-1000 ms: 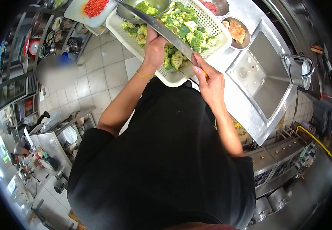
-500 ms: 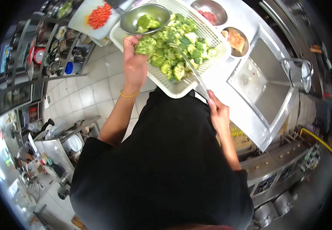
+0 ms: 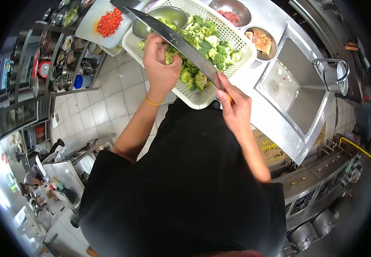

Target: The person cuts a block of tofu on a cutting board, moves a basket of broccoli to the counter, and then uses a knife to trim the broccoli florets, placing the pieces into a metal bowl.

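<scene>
My right hand [image 3: 236, 105] grips a long kitchen knife [image 3: 196, 55] by its handle, part of which shows orange. The blade points up and to the left, crossing over the broccoli and the metal bowl [image 3: 180, 16]. My left hand [image 3: 163, 70], a yellow band at its wrist, is closed with fingers curled around a broccoli piece [image 3: 169, 54]; the blade hides part of it. Cut broccoli florets [image 3: 207, 40] are heaped in a cream perforated basket [image 3: 242, 42]. The bowl rests at the basket's upper left and has some broccoli inside.
A white cutting board [image 3: 90, 25] with chopped red pieces [image 3: 109, 23] lies at upper left. Bowls of red meat [image 3: 230, 18] and orange-brown pieces [image 3: 261, 42] stand right of the basket. Further right is a metal sink [image 3: 303, 107]. A stove [image 3: 309, 175] sits at lower right.
The knife has risen from the broccoli and swung left across the bowl and left hand. My left hand has shifted right and slightly down, its fingers turned inward around the broccoli.
</scene>
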